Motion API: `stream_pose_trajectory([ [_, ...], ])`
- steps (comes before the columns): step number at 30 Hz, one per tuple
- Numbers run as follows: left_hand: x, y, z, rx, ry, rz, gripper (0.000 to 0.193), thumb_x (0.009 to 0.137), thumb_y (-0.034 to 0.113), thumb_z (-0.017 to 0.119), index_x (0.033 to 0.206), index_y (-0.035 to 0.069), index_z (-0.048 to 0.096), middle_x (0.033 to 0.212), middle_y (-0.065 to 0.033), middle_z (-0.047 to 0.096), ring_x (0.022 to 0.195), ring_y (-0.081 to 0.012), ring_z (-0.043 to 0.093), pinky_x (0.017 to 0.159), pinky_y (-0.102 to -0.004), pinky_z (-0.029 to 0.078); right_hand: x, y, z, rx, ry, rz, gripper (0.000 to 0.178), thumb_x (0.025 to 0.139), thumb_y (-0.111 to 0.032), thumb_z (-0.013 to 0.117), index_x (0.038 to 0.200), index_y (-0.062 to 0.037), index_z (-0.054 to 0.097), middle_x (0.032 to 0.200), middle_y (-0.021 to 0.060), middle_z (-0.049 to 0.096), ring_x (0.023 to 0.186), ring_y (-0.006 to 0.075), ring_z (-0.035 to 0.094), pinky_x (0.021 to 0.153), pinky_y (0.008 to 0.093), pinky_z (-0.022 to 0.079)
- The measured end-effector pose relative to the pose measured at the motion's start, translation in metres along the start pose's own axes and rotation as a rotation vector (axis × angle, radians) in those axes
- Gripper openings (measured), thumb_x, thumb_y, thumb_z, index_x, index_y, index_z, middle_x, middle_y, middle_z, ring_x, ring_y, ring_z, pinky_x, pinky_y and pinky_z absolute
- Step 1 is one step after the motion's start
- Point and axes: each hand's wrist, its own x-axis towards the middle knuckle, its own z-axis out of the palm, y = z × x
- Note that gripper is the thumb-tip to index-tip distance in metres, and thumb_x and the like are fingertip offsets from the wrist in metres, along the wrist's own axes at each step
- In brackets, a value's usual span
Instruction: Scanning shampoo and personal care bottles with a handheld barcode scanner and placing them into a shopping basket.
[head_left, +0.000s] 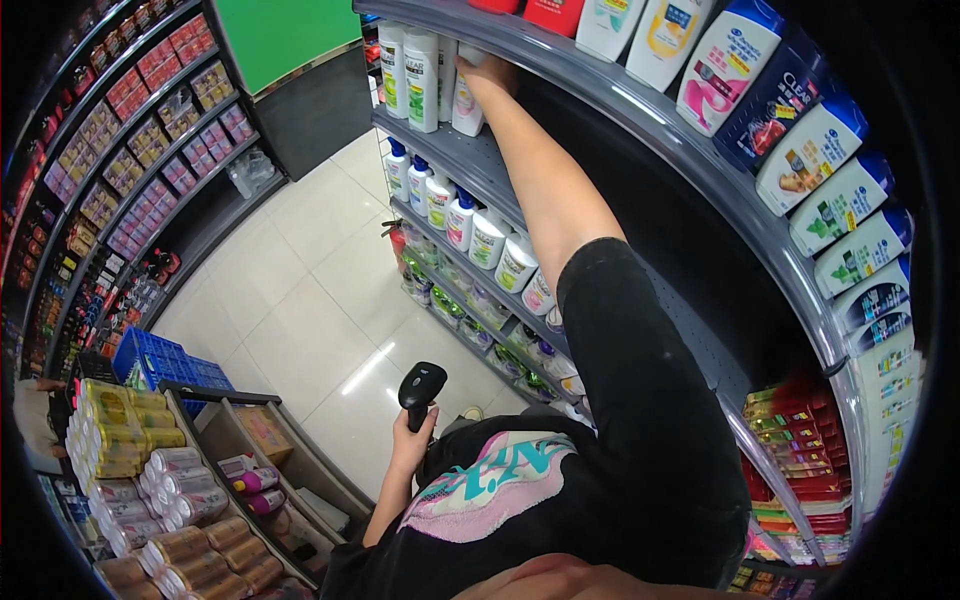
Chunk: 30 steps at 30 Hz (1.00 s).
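Observation:
In my left hand (411, 442) is a black handheld barcode scanner (423, 385), its head pointing up and its handle inside my closed fingers. My right arm reaches forward to a grey shelf (500, 170). There my right hand (487, 78) grips the upper part of a pale shampoo bottle (466, 108); some fingers are hidden behind it and by the shelf above. Immediately left of that bottle stand white shampoo bottles with green labels (422, 85), upright at the shelf's end.
Pump bottles (460, 220) line the shelf below. More shampoo bottles (730, 65) fill the upper shelf on the right. Shelves of small boxes (140, 190) stand left across the tiled floor (300, 270). Stacked cans (185, 490) and blue crates (165, 360) are at lower left.

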Motion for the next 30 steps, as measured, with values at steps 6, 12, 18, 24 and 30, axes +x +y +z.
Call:
stream_pose_trajectory([
  [6, 0.012, 0.0, 0.004, 0.003, -0.004, -0.01, 0.02, 0.092, 0.018, 0.071, 0.105, 0.004, 0.066, 0.074, 0.0026, 0.057, 0.063, -0.0063, 0.05, 0.056, -0.0248, 0.041, 0.007, 0.009, 0.01, -0.067, 0.078, -0.004, 0.077, 0.076, -0.052, 0.077, 0.134, -0.0057, 0.055, 0.138, 0.0207, 0.055, 0.126, 0.0353, 0.054, 0.104, 0.041, 0.046],
  [12, 0.033, 0.011, 0.012, 0.049, -0.056, 0.021, 0.022, 0.092, 0.02, 0.071, 0.106, 0.004, 0.066, 0.071, 0.0033, 0.055, 0.06, -0.0065, 0.049, 0.054, -0.0245, 0.039, -0.047, 0.015, -0.046, 0.278, -0.165, -0.252, 0.062, 0.069, -0.034, 0.087, 0.121, -0.0081, 0.063, 0.119, 0.015, 0.066, 0.112, 0.0296, 0.064, 0.096, 0.0378, 0.05],
  [18, 0.063, 0.029, 0.018, 0.04, -0.105, 0.094, 0.02, 0.094, 0.015, 0.068, 0.11, 0.004, 0.062, 0.068, 0.0043, 0.051, 0.053, -0.004, 0.043, 0.047, -0.0223, 0.031, -0.145, 0.055, -0.139, 0.224, -0.299, -0.666, 0.046, 0.071, -0.007, 0.081, 0.114, -0.0081, 0.066, 0.114, 0.0121, 0.068, 0.109, 0.0297, 0.066, 0.093, 0.038, 0.053],
  [24, 0.073, 0.064, 0.035, -0.011, -0.242, 0.115, 0.021, 0.095, 0.015, 0.065, 0.111, 0.003, 0.061, 0.067, 0.0034, 0.051, 0.056, -0.0048, 0.045, 0.051, -0.0224, 0.034, -0.269, 0.091, -0.257, -0.073, -0.361, -1.049, 0.036, 0.079, -0.002, 0.071, 0.114, -0.0096, 0.067, 0.119, 0.0049, 0.068, 0.118, 0.0246, 0.063, 0.097, 0.0381, 0.055],
  [30, 0.075, 0.072, 0.089, 0.101, -0.536, 0.125, 0.022, 0.094, 0.012, 0.067, 0.112, 0.002, 0.062, 0.072, 0.002, 0.056, 0.058, -0.004, 0.047, 0.051, -0.022, 0.035, -0.359, 0.111, -0.347, -0.184, -0.526, -0.909, 0.035, 0.079, -0.008, 0.072, 0.114, -0.0094, 0.066, 0.122, 0.0024, 0.066, 0.12, 0.023, 0.062, 0.101, 0.0391, 0.054],
])
